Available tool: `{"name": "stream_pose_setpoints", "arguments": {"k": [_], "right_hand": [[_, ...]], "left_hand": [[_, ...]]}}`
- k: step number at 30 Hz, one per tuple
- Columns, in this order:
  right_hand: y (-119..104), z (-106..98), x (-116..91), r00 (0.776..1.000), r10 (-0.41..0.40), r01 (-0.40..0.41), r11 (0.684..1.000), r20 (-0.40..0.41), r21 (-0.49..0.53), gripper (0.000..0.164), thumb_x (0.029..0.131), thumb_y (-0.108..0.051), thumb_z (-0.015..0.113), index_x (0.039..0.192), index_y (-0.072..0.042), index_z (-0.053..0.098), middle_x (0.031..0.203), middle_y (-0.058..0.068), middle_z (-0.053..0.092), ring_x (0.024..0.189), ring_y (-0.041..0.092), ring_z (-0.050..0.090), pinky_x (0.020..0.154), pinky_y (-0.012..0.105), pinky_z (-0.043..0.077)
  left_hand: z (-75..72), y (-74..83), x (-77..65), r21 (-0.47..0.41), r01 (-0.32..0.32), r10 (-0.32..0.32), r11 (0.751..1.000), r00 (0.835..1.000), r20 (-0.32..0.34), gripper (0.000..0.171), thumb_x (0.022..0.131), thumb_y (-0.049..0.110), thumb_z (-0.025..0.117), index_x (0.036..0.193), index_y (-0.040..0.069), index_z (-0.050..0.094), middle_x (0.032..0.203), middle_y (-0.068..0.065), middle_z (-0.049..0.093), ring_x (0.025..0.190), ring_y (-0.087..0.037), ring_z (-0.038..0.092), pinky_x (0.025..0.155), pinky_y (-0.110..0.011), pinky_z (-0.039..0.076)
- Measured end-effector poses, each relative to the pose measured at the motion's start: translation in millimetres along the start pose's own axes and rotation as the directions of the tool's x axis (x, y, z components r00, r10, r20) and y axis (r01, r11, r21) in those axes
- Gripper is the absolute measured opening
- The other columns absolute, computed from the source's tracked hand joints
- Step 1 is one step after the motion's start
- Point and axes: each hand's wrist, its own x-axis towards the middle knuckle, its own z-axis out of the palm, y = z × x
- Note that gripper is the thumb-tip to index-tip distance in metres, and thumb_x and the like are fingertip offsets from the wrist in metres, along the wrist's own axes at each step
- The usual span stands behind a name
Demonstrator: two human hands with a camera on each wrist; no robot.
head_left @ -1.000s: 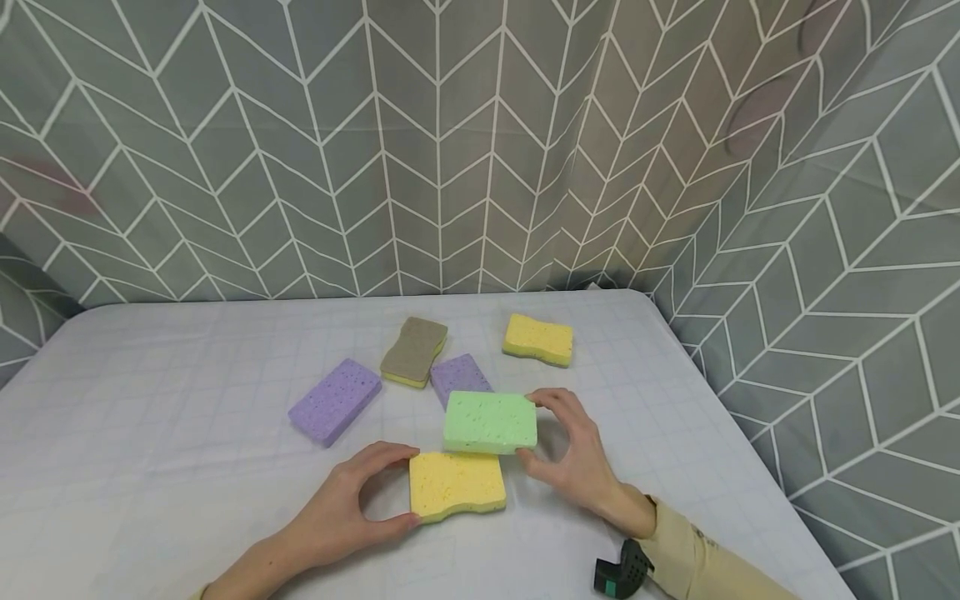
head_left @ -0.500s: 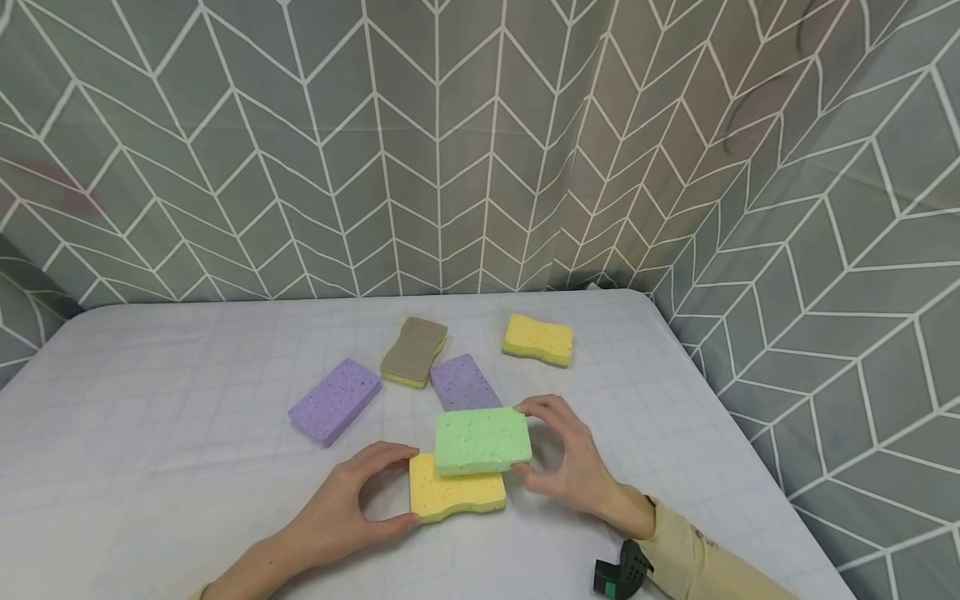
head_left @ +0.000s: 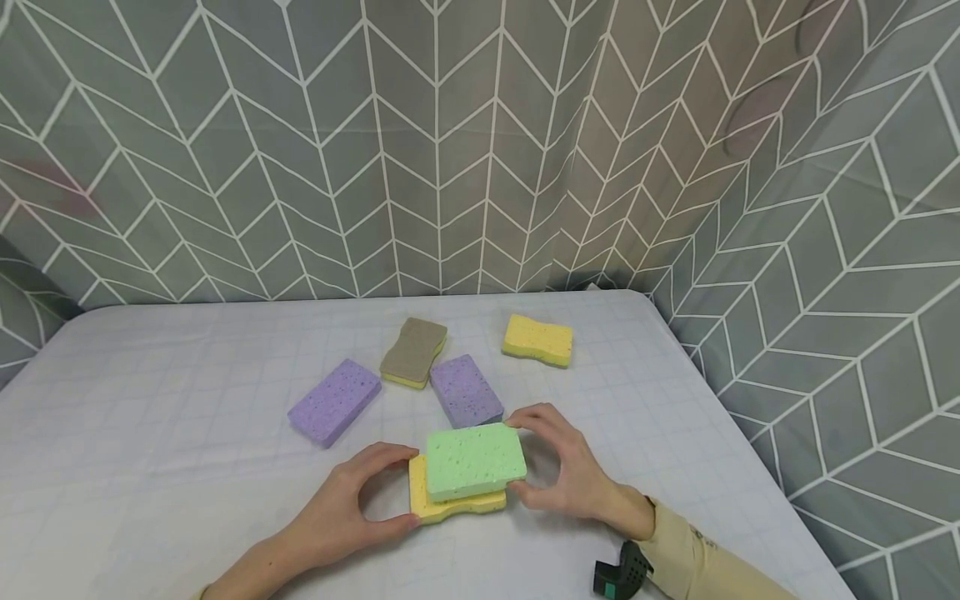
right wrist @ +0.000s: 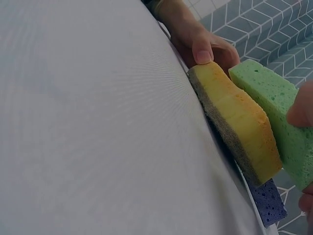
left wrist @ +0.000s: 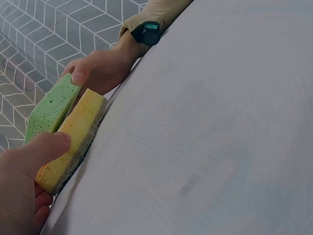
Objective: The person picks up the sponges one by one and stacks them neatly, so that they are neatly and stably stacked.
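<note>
Pinching a wavy-sided yellow sponge with grey underside point(head_left: 450, 509) by its left end with the left hand point(head_left: 340, 502), on white cloth point(head_left: 187, 500) at lower centre. Gripping a rectangular light-green porous sponge point(head_left: 476, 461) by its right end with the right hand point(head_left: 576, 475), overlapping the yellow from above; touching or not, unclear. Apparently well aligned, not yet released. Lying apart, higher in frame: a rectangular purple sponge point(head_left: 335, 403), a second purple sponge point(head_left: 467, 392), a grey-topped wavy sponge point(head_left: 414, 352), another yellow sponge point(head_left: 537, 340).

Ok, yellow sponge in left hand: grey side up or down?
Down: both wrist views show the yellow sponge with its grey layer facing the tabletop.
</note>
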Motion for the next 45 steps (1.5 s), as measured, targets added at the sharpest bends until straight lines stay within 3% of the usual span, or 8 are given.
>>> {"name": "stream_pose_setpoints", "arguments": {"k": [6,12,23,35,45], "right_hand": [[0.1,1.6,-1.4,1.0,-0.006,0.006,1.0,0.014,0.005,0.069,0.068,-0.02,0.087,0.129,-0.006,0.059,0.122,0.009,0.059,0.112,0.023,0.057,0.102,0.027,0.048],[-0.3,3.3,-1.4,0.999,-0.04,0.04,0.999,0.018,-0.001,0.073,0.064,-0.017,0.088,0.129,-0.004,0.059,0.122,0.011,0.059,0.113,0.024,0.057,0.103,0.026,0.047],[-3.2,4.0,0.6,0.997,-0.061,0.061,0.998,0.04,0.007,0.072,0.069,-0.02,0.088,0.132,-0.003,0.058,0.125,0.011,0.058,0.115,0.024,0.056,0.105,0.027,0.046],[-6.5,5.1,1.6,0.996,-0.058,0.058,0.998,0.066,0.016,0.069,0.076,-0.024,0.085,0.135,-0.003,0.055,0.128,0.011,0.057,0.118,0.023,0.055,0.108,0.028,0.045],[-8.2,6.1,0.1,0.992,-0.01,0.004,0.999,0.125,0.049,0.071,0.079,-0.023,0.085,0.139,-0.004,0.053,0.133,0.011,0.054,0.123,0.022,0.053,0.111,0.03,0.044]], "left_hand": [[-0.3,1.0,0.4,-0.004,0.025,-0.025,1.0,1.0,0.011,0.062,0.077,0.041,0.086,0.132,0.027,0.059,0.128,0.016,0.059,0.12,-0.01,0.059,0.103,-0.028,0.051],[-0.5,0.4,0.1,-0.005,0.02,-0.02,1.0,1.0,0.005,0.064,0.076,0.041,0.086,0.133,0.03,0.058,0.129,0.018,0.059,0.121,-0.008,0.059,0.104,-0.024,0.049],[0.0,0.1,-0.2,0.013,0.032,-0.032,0.999,1.0,-0.001,0.067,0.076,0.045,0.086,0.134,0.029,0.057,0.128,0.019,0.059,0.121,-0.008,0.059,0.104,-0.024,0.049],[0.6,-0.8,0.2,0.001,-0.07,0.07,0.998,0.997,-0.04,0.065,0.077,0.038,0.087,0.133,0.024,0.057,0.126,0.011,0.063,0.117,-0.012,0.061,0.104,-0.015,0.044],[0.2,0.9,0.2,0.016,-0.069,0.069,0.998,0.997,-0.043,0.069,0.074,0.035,0.089,0.134,0.026,0.057,0.124,0.013,0.064,0.115,-0.011,0.062,0.105,-0.014,0.043]]}}
